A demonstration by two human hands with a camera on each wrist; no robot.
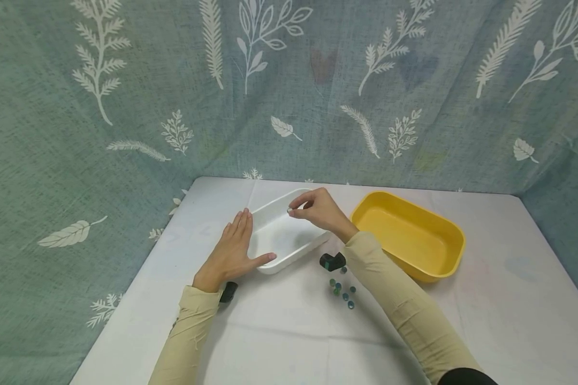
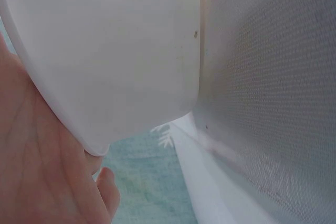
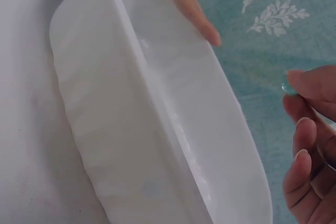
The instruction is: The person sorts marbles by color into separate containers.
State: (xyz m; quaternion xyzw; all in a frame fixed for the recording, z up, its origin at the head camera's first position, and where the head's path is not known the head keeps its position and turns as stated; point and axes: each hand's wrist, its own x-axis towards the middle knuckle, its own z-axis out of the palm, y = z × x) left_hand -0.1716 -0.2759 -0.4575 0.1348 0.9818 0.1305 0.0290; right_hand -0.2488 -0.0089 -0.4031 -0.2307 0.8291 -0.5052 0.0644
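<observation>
My left hand (image 1: 231, 251) lies with straight fingers against the left end of a white tray (image 1: 281, 240), its thumb reaching over the near rim. In the left wrist view the palm touches that rim. Above the tray's far right part, my right hand (image 1: 320, 211) pinches a small glass marble (image 3: 287, 87) between thumb and index finger. The marble looks teal and translucent in the right wrist view, and the fingers partly hide it. No marbles show on the visible part of the tray's floor. Several loose green and blue marbles (image 1: 345, 297) lie on the table beneath my right forearm.
A yellow tray (image 1: 419, 235) stands to the right, partly behind my right forearm. A white cloth covers the table (image 1: 270, 342). Behind it hangs a green-blue leaf-print curtain (image 1: 289, 160). Black wrist cameras show below the right wrist (image 1: 332, 262) and the left wrist (image 1: 228, 292).
</observation>
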